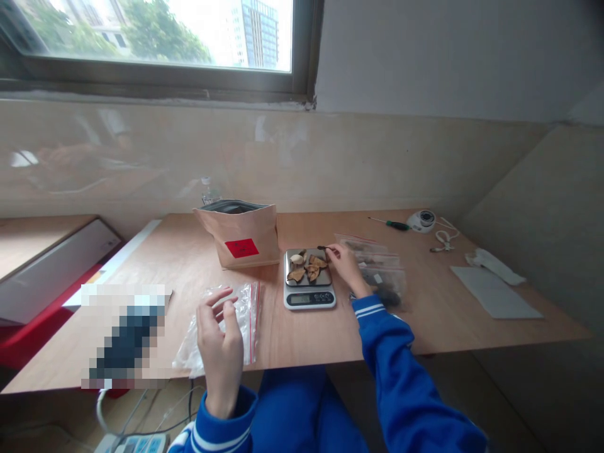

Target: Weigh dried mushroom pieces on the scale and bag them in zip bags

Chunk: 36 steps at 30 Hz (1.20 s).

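Observation:
A small kitchen scale [309, 297] stands on the wooden table [189, 264], with several dried brown and pale pieces [307, 265] on its metal plate. My right hand [346, 267] reaches to the plate's far right edge, its fingers pinched on a thin dark piece [323, 248]. My left hand [219, 343] hovers above the table's near edge, over empty clear zip bags [245, 311], fingers loosely curled and apart, holding nothing. An open brown paper pouch [241, 236] with a red label stands behind the scale.
Filled clear zip bags [382, 270] lie right of the scale. Farther right are a green-handled screwdriver [391, 223], a small white camera [421, 221] with cable, a grey sheet [493, 292] and a white cloth [493, 264]. A blurred-out patch [125, 333] covers the table's left side.

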Each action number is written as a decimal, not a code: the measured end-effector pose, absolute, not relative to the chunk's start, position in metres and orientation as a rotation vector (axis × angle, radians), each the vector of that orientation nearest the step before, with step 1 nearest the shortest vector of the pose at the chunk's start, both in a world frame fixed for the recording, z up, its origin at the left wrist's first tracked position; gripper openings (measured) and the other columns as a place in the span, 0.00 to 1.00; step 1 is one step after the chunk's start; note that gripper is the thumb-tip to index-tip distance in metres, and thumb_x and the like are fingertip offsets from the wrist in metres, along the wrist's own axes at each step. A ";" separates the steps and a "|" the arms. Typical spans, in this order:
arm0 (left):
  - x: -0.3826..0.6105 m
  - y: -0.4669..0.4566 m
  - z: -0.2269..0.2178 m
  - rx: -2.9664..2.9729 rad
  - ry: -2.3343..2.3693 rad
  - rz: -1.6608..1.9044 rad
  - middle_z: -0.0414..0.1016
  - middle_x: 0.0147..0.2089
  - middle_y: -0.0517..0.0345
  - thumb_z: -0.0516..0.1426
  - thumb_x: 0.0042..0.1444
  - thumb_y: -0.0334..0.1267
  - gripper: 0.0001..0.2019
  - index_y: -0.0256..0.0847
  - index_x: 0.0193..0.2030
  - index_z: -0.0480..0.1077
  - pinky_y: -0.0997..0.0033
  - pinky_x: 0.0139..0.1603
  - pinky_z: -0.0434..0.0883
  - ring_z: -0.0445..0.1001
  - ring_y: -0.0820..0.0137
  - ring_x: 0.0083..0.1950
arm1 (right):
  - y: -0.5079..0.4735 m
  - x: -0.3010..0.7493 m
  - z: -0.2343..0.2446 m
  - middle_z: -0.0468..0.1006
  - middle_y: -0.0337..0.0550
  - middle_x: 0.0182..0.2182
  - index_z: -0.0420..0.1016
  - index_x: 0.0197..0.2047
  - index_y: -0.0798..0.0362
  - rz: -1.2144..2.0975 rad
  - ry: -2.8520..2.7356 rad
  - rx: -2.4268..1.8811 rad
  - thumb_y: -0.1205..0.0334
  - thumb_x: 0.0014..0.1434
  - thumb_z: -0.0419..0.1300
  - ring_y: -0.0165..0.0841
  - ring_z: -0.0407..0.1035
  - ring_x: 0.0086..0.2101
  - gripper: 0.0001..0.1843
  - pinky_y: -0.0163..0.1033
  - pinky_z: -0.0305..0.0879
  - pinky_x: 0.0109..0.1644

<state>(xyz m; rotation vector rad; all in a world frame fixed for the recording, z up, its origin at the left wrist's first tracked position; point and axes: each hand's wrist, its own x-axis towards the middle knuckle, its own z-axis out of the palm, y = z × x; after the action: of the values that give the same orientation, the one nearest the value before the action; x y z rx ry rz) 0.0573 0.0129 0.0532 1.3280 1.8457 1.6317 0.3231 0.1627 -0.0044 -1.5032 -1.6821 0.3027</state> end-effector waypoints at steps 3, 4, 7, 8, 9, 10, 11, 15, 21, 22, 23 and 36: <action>0.054 0.010 0.048 1.288 1.800 1.533 0.72 0.45 0.53 0.49 0.59 0.43 0.11 0.42 0.43 0.67 0.63 0.44 0.69 0.74 0.65 0.43 | 0.161 0.321 -0.010 0.77 0.49 0.39 0.77 0.39 0.56 0.285 -1.717 -1.477 0.63 0.60 0.51 0.36 0.71 0.38 0.13 0.40 0.66 0.45; 0.054 0.010 0.047 1.283 1.780 1.494 0.72 0.44 0.54 0.49 0.59 0.43 0.11 0.42 0.43 0.67 0.63 0.44 0.69 0.74 0.65 0.43 | 0.161 0.320 -0.012 0.77 0.49 0.39 0.77 0.41 0.55 0.271 -1.741 -1.475 0.65 0.60 0.51 0.36 0.71 0.39 0.13 0.41 0.66 0.46; 0.058 0.008 0.042 1.293 1.730 1.388 0.73 0.43 0.54 0.49 0.59 0.45 0.12 0.42 0.41 0.68 0.63 0.45 0.68 0.73 0.64 0.44 | 0.161 0.318 -0.017 0.76 0.48 0.39 0.78 0.44 0.52 0.235 -1.866 -1.469 0.72 0.58 0.51 0.36 0.69 0.42 0.17 0.43 0.65 0.50; 0.060 0.008 0.041 1.297 1.720 1.361 0.73 0.43 0.55 0.49 0.59 0.45 0.12 0.42 0.41 0.68 0.63 0.46 0.68 0.73 0.64 0.44 | 0.161 0.319 -0.018 0.75 0.47 0.40 0.79 0.44 0.51 0.232 -1.909 -1.459 0.75 0.56 0.50 0.36 0.68 0.43 0.20 0.44 0.65 0.51; 0.062 0.007 0.040 1.300 1.713 1.342 0.73 0.43 0.55 0.49 0.59 0.45 0.12 0.42 0.41 0.68 0.63 0.46 0.68 0.73 0.64 0.44 | 0.160 0.320 -0.018 0.75 0.47 0.41 0.79 0.45 0.50 0.233 -1.938 -1.445 0.77 0.54 0.49 0.37 0.68 0.45 0.23 0.44 0.64 0.52; 0.064 0.006 0.040 1.302 1.707 1.328 0.73 0.43 0.55 0.49 0.58 0.45 0.12 0.42 0.41 0.68 0.63 0.46 0.68 0.73 0.64 0.44 | 0.159 0.321 -0.017 0.74 0.47 0.42 0.79 0.45 0.49 0.239 -1.949 -1.425 0.79 0.52 0.48 0.37 0.67 0.46 0.26 0.45 0.63 0.53; 0.065 0.005 0.039 1.305 1.703 1.319 0.73 0.43 0.55 0.49 0.58 0.45 0.12 0.42 0.41 0.68 0.63 0.46 0.67 0.73 0.64 0.44 | 0.157 0.323 -0.016 0.74 0.47 0.43 0.78 0.46 0.49 0.250 -1.939 -1.403 0.80 0.51 0.47 0.36 0.67 0.46 0.28 0.45 0.63 0.54; 0.065 0.002 0.038 1.323 1.719 1.291 0.73 0.43 0.55 0.48 0.59 0.44 0.11 0.43 0.40 0.68 0.63 0.47 0.66 0.72 0.64 0.45 | 0.148 0.330 -0.007 0.73 0.48 0.45 0.76 0.49 0.52 0.303 -1.795 -1.345 0.80 0.50 0.44 0.36 0.67 0.48 0.29 0.46 0.62 0.56; 0.053 0.003 0.029 1.385 1.779 1.217 0.73 0.43 0.54 0.48 0.58 0.45 0.12 0.42 0.40 0.68 0.62 0.46 0.66 0.71 0.63 0.44 | 0.107 0.328 -0.002 0.73 0.48 0.44 0.75 0.45 0.52 0.210 -1.652 -1.344 0.77 0.52 0.44 0.38 0.67 0.47 0.25 0.48 0.63 0.55; 0.050 0.004 0.027 1.398 1.788 1.203 0.73 0.43 0.54 0.48 0.57 0.45 0.12 0.42 0.40 0.68 0.62 0.45 0.67 0.71 0.63 0.44 | 0.098 0.325 -0.003 0.73 0.48 0.43 0.74 0.44 0.52 0.188 -1.639 -1.348 0.76 0.53 0.44 0.38 0.67 0.47 0.24 0.48 0.63 0.55; 0.047 0.004 0.025 1.409 1.802 1.191 0.72 0.43 0.53 0.49 0.57 0.45 0.13 0.41 0.41 0.68 0.62 0.44 0.67 0.71 0.63 0.43 | 0.089 0.323 -0.005 0.73 0.48 0.43 0.75 0.43 0.52 0.175 -1.631 -1.356 0.76 0.53 0.44 0.38 0.67 0.47 0.23 0.48 0.63 0.54; 0.023 0.009 -0.022 1.649 2.019 1.044 0.65 0.42 0.45 0.53 0.50 0.53 0.25 0.36 0.48 0.70 0.50 0.48 0.67 0.68 0.58 0.39 | 0.087 0.330 -0.032 0.74 0.52 0.45 0.73 0.47 0.57 0.099 -1.744 -1.619 0.74 0.56 0.44 0.42 0.66 0.48 0.22 0.49 0.62 0.55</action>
<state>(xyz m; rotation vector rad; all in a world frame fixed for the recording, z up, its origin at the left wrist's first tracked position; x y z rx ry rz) 0.0234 0.0090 -0.0222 1.6487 2.0192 1.0441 0.3299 0.0871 -0.0323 -1.6193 -1.7436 0.0986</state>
